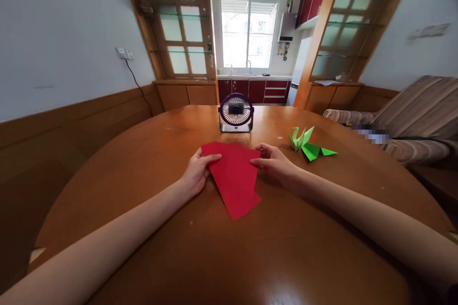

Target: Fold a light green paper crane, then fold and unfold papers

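The red paper (234,176) looks feather-light, thin and limp, likely to slide on the polished desk (229,257) and to keep any crease pressed into it, so I judge the 2 upper corners the safest places to pin it, with flat fingertips rather than a pinch. It lies flat at the desk's centre, folded to a tapering shape: a broad top edge toward 12 o'clock, a blunt narrow end toward 6 o'clock, matte and evenly red.

The left hand (196,171) rests on the corner at 10 o'clock, thumb laid over the paper's edge, its grip narrow and pressing down. The right hand (274,162) meets the corner at 2 o'clock, fingers curled, fingertips on the edge; whether it pinches or only presses, I cannot tell.

Farther out at 2 o'clock, well apart from the paper, sits a green origami figure (309,145). At 12 o'clock stands a small purple desk fan (236,113), facing the person.
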The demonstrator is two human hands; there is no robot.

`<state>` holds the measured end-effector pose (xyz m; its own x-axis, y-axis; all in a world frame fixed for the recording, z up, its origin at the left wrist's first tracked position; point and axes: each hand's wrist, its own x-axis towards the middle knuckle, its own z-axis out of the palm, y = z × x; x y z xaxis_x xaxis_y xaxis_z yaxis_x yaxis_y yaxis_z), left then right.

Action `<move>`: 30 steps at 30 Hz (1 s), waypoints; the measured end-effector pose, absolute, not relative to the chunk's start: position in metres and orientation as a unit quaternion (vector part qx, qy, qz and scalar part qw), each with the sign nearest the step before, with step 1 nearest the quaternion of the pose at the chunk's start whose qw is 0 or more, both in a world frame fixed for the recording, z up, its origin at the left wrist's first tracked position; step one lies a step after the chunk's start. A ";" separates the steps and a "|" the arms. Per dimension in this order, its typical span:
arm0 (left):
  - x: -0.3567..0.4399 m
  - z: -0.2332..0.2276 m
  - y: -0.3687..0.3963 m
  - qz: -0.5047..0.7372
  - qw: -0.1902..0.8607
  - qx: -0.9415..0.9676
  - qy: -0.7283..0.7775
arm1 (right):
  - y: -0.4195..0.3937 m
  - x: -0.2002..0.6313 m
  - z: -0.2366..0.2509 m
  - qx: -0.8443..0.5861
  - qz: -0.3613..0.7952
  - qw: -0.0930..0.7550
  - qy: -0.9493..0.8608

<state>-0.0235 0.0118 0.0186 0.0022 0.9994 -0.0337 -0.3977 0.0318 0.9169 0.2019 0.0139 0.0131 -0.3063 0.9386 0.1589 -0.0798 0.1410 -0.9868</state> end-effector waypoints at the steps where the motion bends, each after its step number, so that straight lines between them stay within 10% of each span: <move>1: -0.026 0.018 0.014 0.579 0.590 0.400 0.396 | 0.013 0.202 0.014 -0.361 0.554 0.468 -0.586; 10: -0.052 0.008 0.038 0.466 0.387 0.705 0.369 | 0.012 0.208 0.027 -0.380 0.506 0.454 -0.628; 18: -0.045 0.012 0.023 0.365 0.204 0.816 0.401 | 0.008 0.220 0.042 -0.364 0.160 0.382 -0.835; 30: -0.053 0.019 0.019 0.227 -0.002 0.921 0.317 | 0.009 0.242 0.027 -0.273 0.144 0.221 -0.925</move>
